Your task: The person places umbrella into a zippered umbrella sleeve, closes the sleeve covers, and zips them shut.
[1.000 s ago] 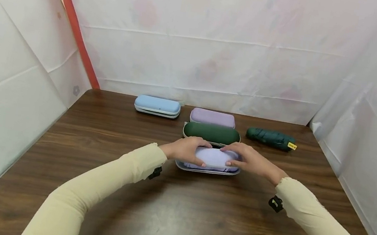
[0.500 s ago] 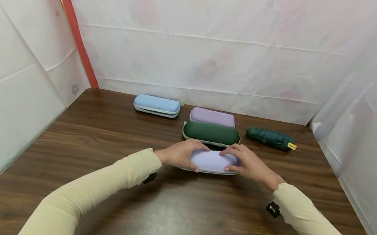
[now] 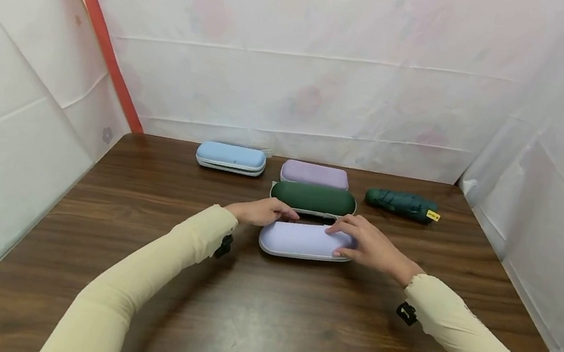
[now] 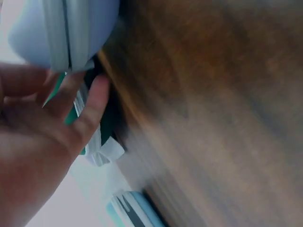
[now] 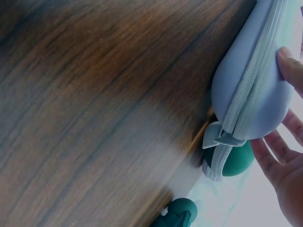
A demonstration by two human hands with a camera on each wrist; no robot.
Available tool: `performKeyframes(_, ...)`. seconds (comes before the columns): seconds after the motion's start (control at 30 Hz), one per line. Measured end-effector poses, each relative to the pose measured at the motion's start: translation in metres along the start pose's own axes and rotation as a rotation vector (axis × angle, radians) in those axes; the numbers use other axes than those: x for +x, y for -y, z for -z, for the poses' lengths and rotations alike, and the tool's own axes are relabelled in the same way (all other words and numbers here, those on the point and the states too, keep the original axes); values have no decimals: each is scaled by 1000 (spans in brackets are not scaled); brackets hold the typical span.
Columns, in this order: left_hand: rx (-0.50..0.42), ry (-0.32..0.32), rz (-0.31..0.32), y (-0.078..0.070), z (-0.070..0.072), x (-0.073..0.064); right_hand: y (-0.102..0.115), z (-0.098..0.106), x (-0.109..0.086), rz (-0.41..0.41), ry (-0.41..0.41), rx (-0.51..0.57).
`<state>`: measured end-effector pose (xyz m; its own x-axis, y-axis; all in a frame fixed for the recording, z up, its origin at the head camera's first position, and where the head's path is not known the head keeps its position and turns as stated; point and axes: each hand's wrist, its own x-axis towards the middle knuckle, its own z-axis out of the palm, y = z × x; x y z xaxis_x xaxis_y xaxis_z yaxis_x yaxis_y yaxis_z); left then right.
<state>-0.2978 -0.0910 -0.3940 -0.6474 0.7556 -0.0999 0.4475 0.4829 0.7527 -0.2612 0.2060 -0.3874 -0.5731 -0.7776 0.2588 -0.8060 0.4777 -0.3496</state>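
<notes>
A lavender hard zip case [image 3: 300, 240] lies on the table with its lid down on its base. My right hand [image 3: 372, 246] holds the case's right end, thumb on the near side and fingers over the far side. Behind the left end, my left hand [image 3: 259, 211] reaches with its fingers extended along the case's back edge. In the left wrist view, the left fingers [image 4: 92, 106] are right at the end of the pale zipper [image 4: 66, 35]. The zipper tapes [image 5: 251, 78] in the right wrist view run close together along the case's side.
Just behind lies a dark green zip case [image 3: 313, 198], with a purple case [image 3: 315, 174] beyond it. A light blue case [image 3: 231, 157] stands back left, and a folded dark green umbrella [image 3: 399, 204] with a yellow tag lies back right. Hanging sheets enclose the wooden table [image 3: 251, 316].
The lavender case's lid has come down over its contents, hiding them. My left hand has slid off the lid to behind the case's left end; my right hand stays at the right end.
</notes>
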Motion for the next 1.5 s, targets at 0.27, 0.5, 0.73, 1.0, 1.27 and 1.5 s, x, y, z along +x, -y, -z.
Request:
performKeyframes(0.27, 87, 98, 45, -3, 11, 3, 3, 2, 0, 15, 11, -15)
performKeyframes(0.5, 31, 118, 183, 3, 19, -8, 4, 4, 2, 36, 22, -40)
performKeyframes(0.73, -48, 120, 219, 6, 25, -22, 6, 8, 5, 24, 57, -78)
performKeyframes(1.0, 38, 50, 139, 14, 21, -27, 10, 9, 10, -24, 115, -95)
performKeyframes(1.27, 385, -101, 28, 16, 7, -26, 14, 5, 23, 6, 152, -97)
performKeyframes(1.5, 710, -211, -57, 11, 1, -31, 17, 4, 30, 62, 201, -136)
